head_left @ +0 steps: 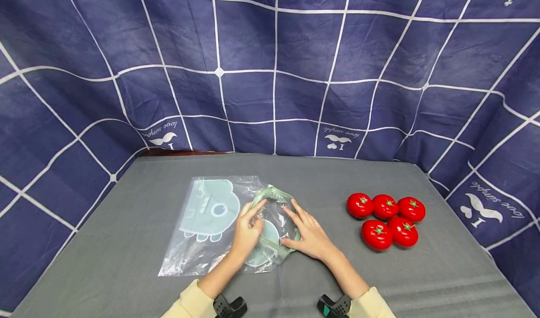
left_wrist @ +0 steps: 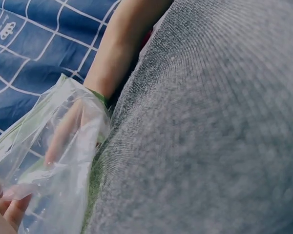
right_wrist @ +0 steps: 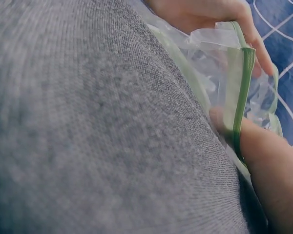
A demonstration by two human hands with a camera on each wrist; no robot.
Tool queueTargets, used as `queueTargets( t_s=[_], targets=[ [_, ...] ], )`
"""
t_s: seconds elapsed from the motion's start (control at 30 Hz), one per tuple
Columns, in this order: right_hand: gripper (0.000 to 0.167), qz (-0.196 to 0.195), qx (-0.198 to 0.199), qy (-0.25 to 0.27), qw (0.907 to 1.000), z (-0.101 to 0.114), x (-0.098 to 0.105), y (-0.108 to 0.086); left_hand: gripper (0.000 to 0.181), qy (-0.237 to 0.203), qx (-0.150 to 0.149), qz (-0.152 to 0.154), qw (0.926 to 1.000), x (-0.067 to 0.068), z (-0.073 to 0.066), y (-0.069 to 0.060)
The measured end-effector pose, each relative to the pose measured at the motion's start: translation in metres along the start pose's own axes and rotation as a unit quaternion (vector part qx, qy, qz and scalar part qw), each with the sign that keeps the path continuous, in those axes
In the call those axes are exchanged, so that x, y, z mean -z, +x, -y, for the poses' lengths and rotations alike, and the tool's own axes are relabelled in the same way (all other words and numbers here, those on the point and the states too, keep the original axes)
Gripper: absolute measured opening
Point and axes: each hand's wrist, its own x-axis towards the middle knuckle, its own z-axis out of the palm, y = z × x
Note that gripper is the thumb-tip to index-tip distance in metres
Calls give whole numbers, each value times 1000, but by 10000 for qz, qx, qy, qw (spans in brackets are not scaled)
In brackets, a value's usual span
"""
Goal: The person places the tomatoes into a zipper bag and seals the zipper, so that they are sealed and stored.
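A clear plastic zip bag (head_left: 270, 233) with a green zip edge and a pale green print stands with its mouth spread between both hands. My left hand (head_left: 246, 231) pinches the bag's left side, with the index finger stretched along the rim. On the opposite side, my right hand (head_left: 310, 236) has its fingers spread and fairly straight, reaching inside the mouth against the green rim. Through the film in the left wrist view, the right hand's fingers (left_wrist: 63, 134) show inside the bag. The left thumb is partly hidden in the head view.
Left of the hands, another clear bag (head_left: 211, 210) with a pale blue-green cartoon print lies flat on the grey cloth-covered table (head_left: 139, 243). Several red tomatoes (head_left: 377, 235) sit grouped at the right. A blue checked curtain (head_left: 253, 93) hangs behind.
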Motion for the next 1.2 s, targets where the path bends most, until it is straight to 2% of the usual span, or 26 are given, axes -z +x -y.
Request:
queueTargets(
  t_s=[0.07, 0.23, 0.3, 0.43, 0.7, 0.87, 1.2],
  targets=[
    [81, -73, 73, 102, 9999, 0, 0, 1, 51, -275, 154, 18, 9995, 1, -1, 0],
    [84, -55, 128, 125, 9998, -1, 1, 3, 48, -693, 681, 135, 9952, 7, -19, -1],
    [85, -36, 134, -14, 9999, -1, 0, 3, 48, -683, 800, 162, 9943, 9, -25, -2],
    [86, -88, 174, -233, 9995, -2, 1, 3, 48, -685, 957, 212, 9928, 10, -29, -2],
    [86, -186, 132, -344, 9991, -1, 2, 4, 50, -708, 1002, 155, 9923, 9, -26, -1],
    [87, -330, 78, -356, 9988, -1, 0, 4, 49, -787, 838, -26, 9934, 10, -25, -1],
    [89, -108, -378, -509, 9979, -4, -1, 4, 48, -980, 659, -91, 9930, 9, -23, -2]
  ],
)
